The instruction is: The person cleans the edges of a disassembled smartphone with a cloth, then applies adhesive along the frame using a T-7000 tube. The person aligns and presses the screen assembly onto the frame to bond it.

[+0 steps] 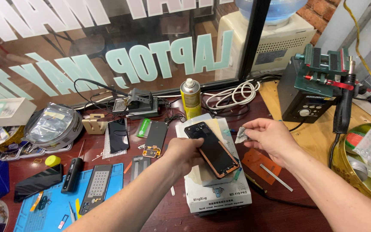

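- A dark phone frame (212, 149) is gripped by its lower-left edge in the left hand (184, 154), fingers closed round it, tilted above a white box-shaped machine (220, 191).
- A small grey wad (241, 135), perhaps a wipe, is pinched between thumb and fingertips of the right hand (271, 139), just beside the frame's upper edge.
- The frame is judged light, thin, stiff and fragile; it is best held by the edges, never the flat face.
- Farther out are seen a yellow spray can (190, 98), a black screwdriver (72, 173), a blue work mat (61, 206) and a hot-air station (310, 92).
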